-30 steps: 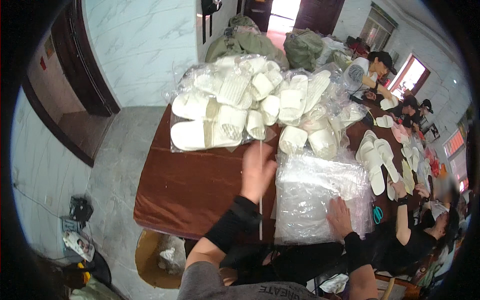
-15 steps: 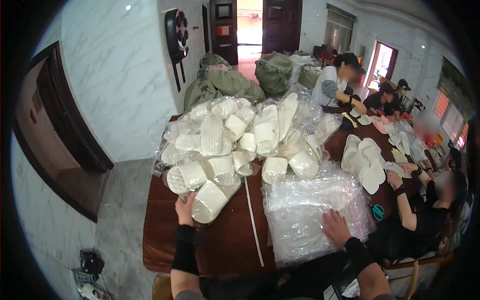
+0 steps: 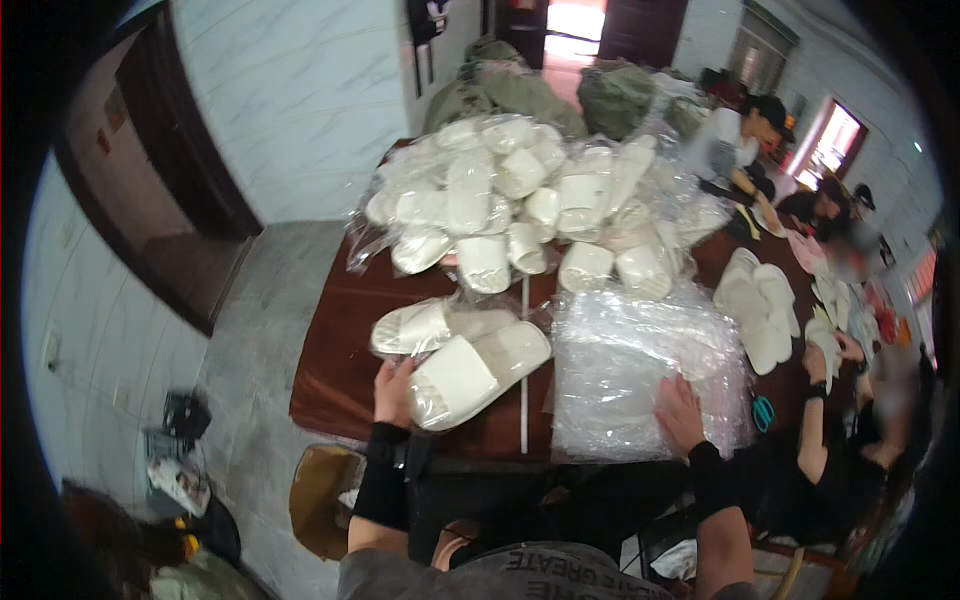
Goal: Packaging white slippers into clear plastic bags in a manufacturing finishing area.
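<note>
One broad brown tabletop [image 3: 340, 370] carries everything within reach. Across its far part spreads a heap of white slippers in clear plastic [image 3: 490, 200], overlapping at various angles. In front of the heap's right side lies a stack of clear plastic bags [image 3: 630, 370], glossy and wrinkled. Left of this stack, on the near part of the tabletop, is a bagged pair of white slippers [image 3: 458, 372], lying aslant side by side, apart from the heap. Some unbagged white slippers [image 3: 755, 310] lie together right of the stack. A cardboard box [image 3: 312, 510] stands below the tabletop's near left edge.

The right hand [image 3: 680, 412] rests on the right part of the stack, fingers extended and slightly spread. The left hand [image 3: 394, 393] is at the left end of the bagged pair, against the nearer slipper; whether its fingers pinch the plastic cannot be told. Teal-handled scissors [image 3: 763, 412] lie just beside the stack. A narrow white strip [image 3: 524, 420] runs partly under the pair.
</note>
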Demonstrator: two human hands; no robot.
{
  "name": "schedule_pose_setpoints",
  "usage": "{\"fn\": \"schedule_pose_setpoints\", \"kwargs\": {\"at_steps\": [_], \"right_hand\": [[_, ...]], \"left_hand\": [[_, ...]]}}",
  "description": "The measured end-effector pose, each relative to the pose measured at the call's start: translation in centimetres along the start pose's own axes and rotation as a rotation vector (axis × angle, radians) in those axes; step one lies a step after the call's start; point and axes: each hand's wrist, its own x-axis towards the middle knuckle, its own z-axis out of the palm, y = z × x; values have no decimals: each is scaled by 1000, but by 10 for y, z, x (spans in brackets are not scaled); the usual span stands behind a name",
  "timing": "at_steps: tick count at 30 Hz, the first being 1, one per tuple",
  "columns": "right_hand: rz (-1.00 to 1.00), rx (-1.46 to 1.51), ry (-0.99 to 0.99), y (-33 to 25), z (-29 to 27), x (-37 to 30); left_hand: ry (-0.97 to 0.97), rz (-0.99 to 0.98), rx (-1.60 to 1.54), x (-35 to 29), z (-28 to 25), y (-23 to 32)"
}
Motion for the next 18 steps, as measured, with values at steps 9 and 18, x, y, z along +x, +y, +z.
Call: {"fn": "schedule_pose_setpoints", "kwargs": {"at_steps": [9,18], "right_hand": [[39,-8,25,-1,-2,2],[-292,-16,361,116,73,15]], "left_hand": [[-346,-150,-301,-63,118,120],[-617,131,141,-72,238,-75]]}}
